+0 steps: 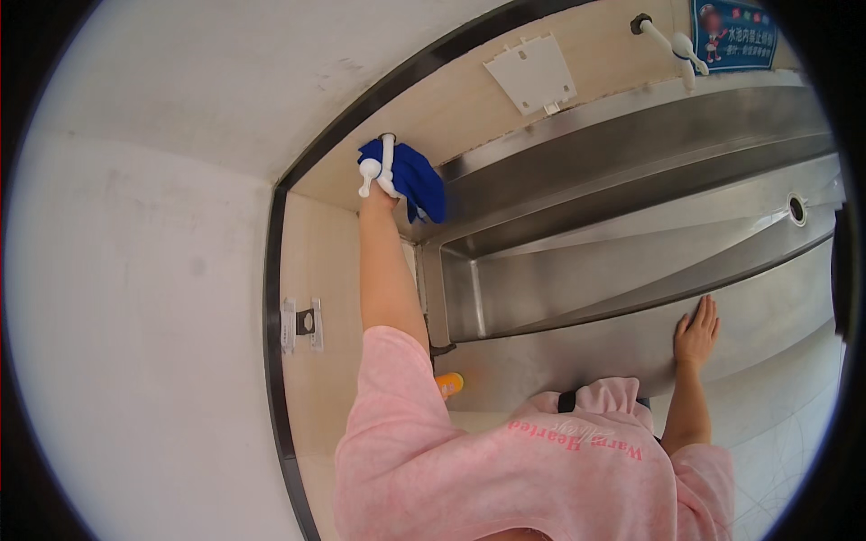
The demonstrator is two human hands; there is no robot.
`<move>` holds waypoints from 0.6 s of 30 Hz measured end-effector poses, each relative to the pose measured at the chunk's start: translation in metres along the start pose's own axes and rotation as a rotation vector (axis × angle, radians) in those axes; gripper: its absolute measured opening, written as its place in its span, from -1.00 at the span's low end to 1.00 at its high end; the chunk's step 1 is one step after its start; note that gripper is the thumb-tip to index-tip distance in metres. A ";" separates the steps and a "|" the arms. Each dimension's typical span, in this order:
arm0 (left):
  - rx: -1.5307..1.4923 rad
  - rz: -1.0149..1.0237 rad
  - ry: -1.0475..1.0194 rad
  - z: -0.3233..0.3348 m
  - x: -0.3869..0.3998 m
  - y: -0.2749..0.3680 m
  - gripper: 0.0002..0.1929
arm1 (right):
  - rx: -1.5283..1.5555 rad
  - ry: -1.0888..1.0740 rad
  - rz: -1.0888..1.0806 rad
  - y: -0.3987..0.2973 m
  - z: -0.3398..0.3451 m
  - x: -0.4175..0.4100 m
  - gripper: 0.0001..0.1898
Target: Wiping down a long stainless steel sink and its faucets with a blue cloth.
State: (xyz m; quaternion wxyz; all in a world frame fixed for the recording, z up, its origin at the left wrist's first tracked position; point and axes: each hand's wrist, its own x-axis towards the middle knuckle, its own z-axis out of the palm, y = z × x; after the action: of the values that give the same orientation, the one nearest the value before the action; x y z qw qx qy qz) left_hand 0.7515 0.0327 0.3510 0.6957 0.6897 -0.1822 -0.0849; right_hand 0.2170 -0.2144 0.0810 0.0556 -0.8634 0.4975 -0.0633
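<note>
At the upper left my left hand (383, 196) holds a blue cloth (421, 181) up against a white wall tap (388, 159). The tap and the cloth hide most of its fingers. The cloth hangs to the right of the tap, over the corner of a long stainless steel trough sink (555, 270). My right hand (697, 331) lies flat, with nothing in it, on the sink's broad steel front, its fingertips near the basin edge.
A second white tap (683, 57) and a blue sign with writing (734, 37) are at the upper right. Between the taps is a white plastic plate (534, 74). A drain hole (797, 209) lies at right. An orange-yellow container (450, 384) stands by my left sleeve.
</note>
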 end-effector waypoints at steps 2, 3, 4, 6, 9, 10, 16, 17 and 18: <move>0.022 0.030 0.000 0.004 -0.006 0.000 -0.81 | 0.016 0.022 -0.014 0.001 0.001 -0.001 -0.43; 0.034 0.045 -0.002 0.010 -0.010 -0.003 -0.81 | 0.031 0.039 -0.021 0.001 0.000 -0.001 -0.43; 0.046 0.060 -0.002 0.009 -0.019 -0.004 -0.82 | 0.032 0.042 -0.026 0.001 0.000 -0.002 -0.43; 0.071 0.084 -0.002 0.005 -0.031 -0.001 -0.82 | 0.029 0.010 -0.015 0.001 -0.001 -0.003 -0.43; 0.110 0.114 0.002 0.001 -0.054 -0.002 -0.83 | 0.027 0.030 -0.024 0.001 0.001 -0.003 -0.44; 0.125 0.124 0.004 -0.001 -0.059 -0.001 -0.83 | 0.027 0.028 -0.030 0.001 0.002 -0.003 -0.44; 0.214 0.184 0.000 -0.019 -0.080 0.002 -0.85 | -0.006 0.037 -0.027 0.005 0.014 -0.001 -0.44; 0.231 0.193 0.000 -0.020 -0.076 0.002 -0.85 | -0.010 0.044 -0.027 0.007 0.015 0.000 -0.43; 0.248 0.202 0.001 -0.013 -0.072 -0.003 -0.85 | -0.014 0.051 -0.028 0.007 0.014 -0.001 -0.43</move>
State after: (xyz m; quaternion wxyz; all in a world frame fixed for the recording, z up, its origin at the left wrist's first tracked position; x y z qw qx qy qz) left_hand 0.6907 0.0709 0.3380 0.6104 0.7483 -0.2595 0.0089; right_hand 0.2131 -0.2169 0.0661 0.0359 -0.8688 0.4869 -0.0824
